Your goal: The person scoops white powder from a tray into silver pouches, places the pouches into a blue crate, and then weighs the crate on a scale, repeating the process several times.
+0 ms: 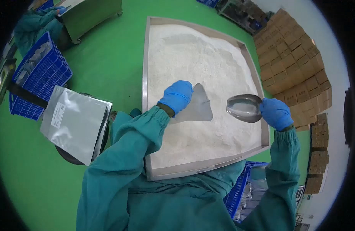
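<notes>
A large metal tray (145,77) holds a broad bed of white powder (200,57). My left hand (177,96), in a blue glove, is closed around the edge of a silvery bag (198,106) above the left part of the powder. The bag's contents cannot be made out. On the right, my right hand (277,113), also gloved in blue, grips the handle end of a metal scoop (243,108). The scoop's bowl points left over the powder and looks empty. Scoop and bag are apart.
Flat silver bags (75,121) with a label lie in a stack at the left. Blue baskets (50,73) stand at the far left and lower right. Another person (37,29) is at a metal cart (94,17). Cardboard boxes (293,61) are piled at the right.
</notes>
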Available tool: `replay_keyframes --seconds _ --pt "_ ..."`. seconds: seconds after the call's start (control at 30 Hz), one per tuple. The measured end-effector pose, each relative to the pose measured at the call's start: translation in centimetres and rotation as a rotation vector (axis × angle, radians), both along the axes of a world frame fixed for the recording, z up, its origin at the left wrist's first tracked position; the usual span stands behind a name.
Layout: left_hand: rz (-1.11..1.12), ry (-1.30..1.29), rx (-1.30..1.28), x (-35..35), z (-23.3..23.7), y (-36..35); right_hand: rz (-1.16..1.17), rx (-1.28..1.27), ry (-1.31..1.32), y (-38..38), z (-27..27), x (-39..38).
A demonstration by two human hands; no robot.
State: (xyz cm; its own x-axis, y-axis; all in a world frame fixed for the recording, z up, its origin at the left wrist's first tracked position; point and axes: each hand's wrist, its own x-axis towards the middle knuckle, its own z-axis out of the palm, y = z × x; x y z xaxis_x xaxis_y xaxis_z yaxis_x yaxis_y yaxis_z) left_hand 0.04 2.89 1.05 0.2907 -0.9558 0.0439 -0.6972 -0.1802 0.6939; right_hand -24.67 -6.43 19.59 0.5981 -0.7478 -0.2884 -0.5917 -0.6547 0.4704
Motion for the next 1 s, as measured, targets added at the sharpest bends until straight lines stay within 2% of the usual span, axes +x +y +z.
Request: replay_keyframes --seconds 0.07,0.13,0.17,0.2,0.27,0.3,0.33,0.4,0.43,0.57,0.63,0.67,0.73,0.77,0.8,0.83,0.87,0.93,1.0 --pt "-0.040 -0.003 -0.021 0.1 -1.4 -0.1 -0.142 0.179 0.056 -4.2 -7.3 -2.5" --pt "-0.094 -0.073 -0.075 0.4 -2.1 -0.1 -0.208 0.385 0.077 -5.7 -18.6 -3.1" --pt "-0.109 -0.057 -0.043 0.4 -2.2 0.2 -0.119 0.479 0.183 -4.9 -24.5 -2.8" --pt "-0.088 -0.013 -0.052 0.5 -1.9 0.5 -0.153 0.618 0.101 -2.5 -28.5 -1.6" --pt "-0.066 0.035 -0.030 0.2 -2.0 1.1 -0.055 0.793 -0.210 2.3 -37.6 0.1" --pt "-0.057 0.030 -0.085 0.1 -1.9 1.1 0.049 0.840 -0.210 4.0 -38.4 2.0" --pt "-0.050 0.022 -0.140 0.1 -1.8 1.2 0.052 0.859 -0.212 4.3 -38.7 1.9" --pt "-0.068 0.023 -0.105 0.4 -1.6 1.0 -0.149 0.867 -0.227 4.5 -38.0 1.0" --pt "-0.080 0.037 -0.091 0.5 -1.4 0.9 -0.155 0.862 -0.220 3.9 -36.5 -0.2" --pt "-0.074 0.119 -0.083 1.3 -2.4 -0.6 -0.238 0.807 -0.321 2.7 -21.1 -3.5" --pt "-0.073 -0.030 -0.119 1.6 -2.7 -0.8 -0.252 0.749 -0.477 2.5 -13.2 -3.8" --pt "-0.064 -0.048 -0.160 1.3 -2.2 -0.5 -0.208 0.614 -0.505 2.3 -10.4 -4.5" --pt "-0.046 0.006 -0.077 0.6 -1.4 0.6 -0.322 0.614 -0.451 2.0 -4.0 -2.3" --pt "-0.037 -0.013 -0.114 0.1 -1.8 0.9 -0.389 0.604 -0.428 2.5 -1.6 -0.6" --pt "-0.035 -0.030 -0.139 -0.3 -2.0 1.2 -0.365 0.577 -0.453 2.6 -0.9 0.5" --pt "-0.030 -0.051 -0.168 -0.5 -1.2 1.6 -0.237 0.467 -0.388 2.4 -1.0 1.4" --pt "-0.016 -0.037 -0.093 -0.8 -0.6 2.0 -0.118 0.358 -0.315 2.1 -1.5 2.3" --pt "-0.008 -0.019 -0.020 -1.2 -0.5 2.3 0.148 0.295 -0.240 1.1 -5.3 4.1" --pt "0.029 0.017 -0.054 -1.3 -0.7 2.2 0.040 0.216 -0.159 3.1 -5.7 6.9"
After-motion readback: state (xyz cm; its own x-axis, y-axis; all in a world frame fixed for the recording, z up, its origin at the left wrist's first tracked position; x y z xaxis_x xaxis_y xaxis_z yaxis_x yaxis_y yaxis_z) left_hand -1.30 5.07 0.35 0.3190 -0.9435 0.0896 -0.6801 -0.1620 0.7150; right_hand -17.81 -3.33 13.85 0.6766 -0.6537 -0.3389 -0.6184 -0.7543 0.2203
